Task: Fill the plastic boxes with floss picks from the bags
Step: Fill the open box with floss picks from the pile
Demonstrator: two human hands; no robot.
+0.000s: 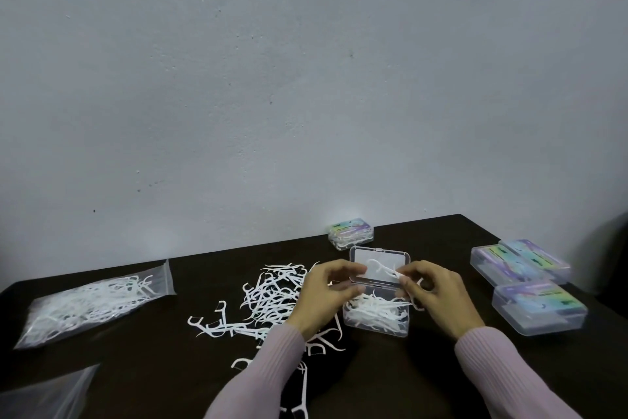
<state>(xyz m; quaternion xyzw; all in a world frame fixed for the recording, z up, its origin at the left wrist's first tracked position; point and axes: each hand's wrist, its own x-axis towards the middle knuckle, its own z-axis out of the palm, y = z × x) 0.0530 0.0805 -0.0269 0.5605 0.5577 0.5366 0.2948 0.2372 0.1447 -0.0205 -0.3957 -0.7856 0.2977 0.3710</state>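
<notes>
A clear plastic box [375,323] stands open on the dark table, partly filled with white floss picks, its lid [379,257] raised behind. My right hand [438,296] pinches a floss pick [382,267] above the box. To the left of the box, my left hand [323,296] hovers with curled fingers over a loose pile of floss picks [268,296]; what it holds is unclear. A sealed clear bag of picks [91,299] lies at the far left.
Three closed boxes with iridescent labels [523,269] sit at the right, near the table edge. Another closed box [351,233] stands by the wall. An empty clear bag [44,395] lies at the bottom left. Loose picks [304,381] trail toward me between my pink sleeves.
</notes>
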